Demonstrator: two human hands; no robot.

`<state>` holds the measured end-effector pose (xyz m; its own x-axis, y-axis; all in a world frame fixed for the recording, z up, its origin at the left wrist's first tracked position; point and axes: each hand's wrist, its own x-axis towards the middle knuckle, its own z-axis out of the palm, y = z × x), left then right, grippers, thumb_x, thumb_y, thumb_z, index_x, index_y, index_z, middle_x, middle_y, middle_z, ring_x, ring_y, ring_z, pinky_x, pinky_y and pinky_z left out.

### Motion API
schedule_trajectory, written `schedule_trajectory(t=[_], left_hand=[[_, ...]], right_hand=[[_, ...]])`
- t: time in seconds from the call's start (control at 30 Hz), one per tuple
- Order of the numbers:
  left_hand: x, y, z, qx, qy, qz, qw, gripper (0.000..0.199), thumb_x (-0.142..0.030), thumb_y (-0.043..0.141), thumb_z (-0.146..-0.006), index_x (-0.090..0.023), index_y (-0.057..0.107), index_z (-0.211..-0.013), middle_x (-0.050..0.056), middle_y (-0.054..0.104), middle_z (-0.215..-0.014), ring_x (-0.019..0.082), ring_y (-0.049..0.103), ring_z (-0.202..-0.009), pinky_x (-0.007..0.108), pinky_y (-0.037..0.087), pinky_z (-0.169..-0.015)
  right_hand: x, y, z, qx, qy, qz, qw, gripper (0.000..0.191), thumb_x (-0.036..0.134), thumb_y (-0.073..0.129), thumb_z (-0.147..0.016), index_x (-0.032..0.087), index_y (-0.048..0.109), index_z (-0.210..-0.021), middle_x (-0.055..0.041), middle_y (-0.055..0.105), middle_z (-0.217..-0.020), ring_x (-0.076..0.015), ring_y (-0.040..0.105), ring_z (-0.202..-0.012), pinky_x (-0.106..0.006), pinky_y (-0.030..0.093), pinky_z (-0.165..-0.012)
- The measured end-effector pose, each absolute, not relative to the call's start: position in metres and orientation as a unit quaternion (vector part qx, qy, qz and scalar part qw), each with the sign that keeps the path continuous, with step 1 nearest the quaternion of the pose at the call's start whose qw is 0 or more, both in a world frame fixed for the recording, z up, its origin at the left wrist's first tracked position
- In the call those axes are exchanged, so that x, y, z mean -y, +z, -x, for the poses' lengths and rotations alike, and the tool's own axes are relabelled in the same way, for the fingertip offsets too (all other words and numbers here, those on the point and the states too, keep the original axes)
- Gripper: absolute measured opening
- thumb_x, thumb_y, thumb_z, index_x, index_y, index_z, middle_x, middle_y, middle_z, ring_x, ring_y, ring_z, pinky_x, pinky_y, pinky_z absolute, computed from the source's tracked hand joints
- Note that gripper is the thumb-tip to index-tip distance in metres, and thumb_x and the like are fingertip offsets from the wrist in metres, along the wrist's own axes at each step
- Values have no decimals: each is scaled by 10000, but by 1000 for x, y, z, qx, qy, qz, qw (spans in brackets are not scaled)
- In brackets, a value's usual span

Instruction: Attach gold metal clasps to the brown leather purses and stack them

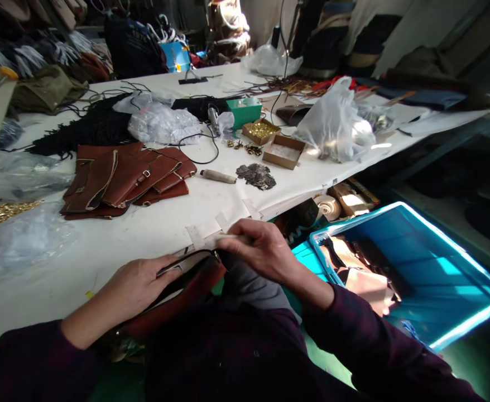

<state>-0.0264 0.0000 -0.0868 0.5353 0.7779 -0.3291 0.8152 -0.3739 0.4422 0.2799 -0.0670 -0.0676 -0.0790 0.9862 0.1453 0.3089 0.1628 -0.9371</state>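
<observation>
A reddish-brown leather bag [205,285] with a dark-edged opening is held tilted at the table's near edge, above my lap. My left hand [140,287] is closed on the rim of its opening, with the thumb reaching inside. At the bag's right corner, by a small metal fitting [216,255], my right hand [265,248] is closed round a pale, slim tool handle [240,239]. The fingers hide most of this tool and whatever its tip touches. Pale tape strips [206,233] lie on the table edge just beyond both hands.
Several brown leather bags [128,178] are stacked at the left. Beyond my hands lie a wrapped tool handle [219,176], dark metal plates [256,176] and cardboard boxes [284,152] with small parts. A blue crate [437,268] holding leather pieces stands at the right, below table height.
</observation>
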Motion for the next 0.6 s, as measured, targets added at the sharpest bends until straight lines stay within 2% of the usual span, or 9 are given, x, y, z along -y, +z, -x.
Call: schedule_trajectory(t=[0.07, 0.13, 0.27, 0.43, 0.6], left_hand=[[7, -87, 22, -482, -34, -832, 272, 427, -598, 525, -1003, -358, 774, -1255, 9, 832, -1172, 319, 785, -1054, 337, 564, -857], [12, -87, 17, -474, -27, -841, 260, 410, -613, 551, -988, -376, 793, -1218, -4, 836, -1153, 316, 796, -1026, 329, 577, -829], [16, -80, 8, -461, 4, -847, 265, 387, -599, 543, -996, -427, 782, -1247, -58, 829, -1171, 282, 805, -1020, 307, 604, -849], [18, -71, 1, -474, 30, -839, 265, 400, -597, 558, -984, -407, 783, -1254, -66, 839, -1118, 243, 819, -936, 267, 626, -811], [19, -80, -6, -499, 65, -820, 271, 394, -604, 610, -943, -377, 820, -1188, -58, 841, -1125, 262, 815, -1000, 281, 635, -847]], right_hand=[[63, -105, -312, 503, 367, 626, 470, 454, 609, 742, -911, 177, 694, -780, 11, 619, -643, -133, 527, -599, -255, 385, -571], [59, -145, -343, 412, 358, 694, 470, 530, 685, 729, -868, 168, 674, -763, -13, 643, -645, -144, 540, -586, -262, 397, -560], [45, -202, -377, 351, 341, 736, 467, 594, 770, 708, -788, 178, 682, -756, -20, 638, -626, -160, 547, -576, -268, 394, -543], [19, -228, -381, 346, 371, 728, 462, 611, 800, 673, -781, 192, 667, -716, -24, 650, -622, -181, 601, -603, -279, 432, -572], [13, -230, -389, 351, 383, 731, 442, 636, 799, 656, -801, 170, 737, -760, -37, 687, -676, -208, 640, -685, -300, 479, -654]])
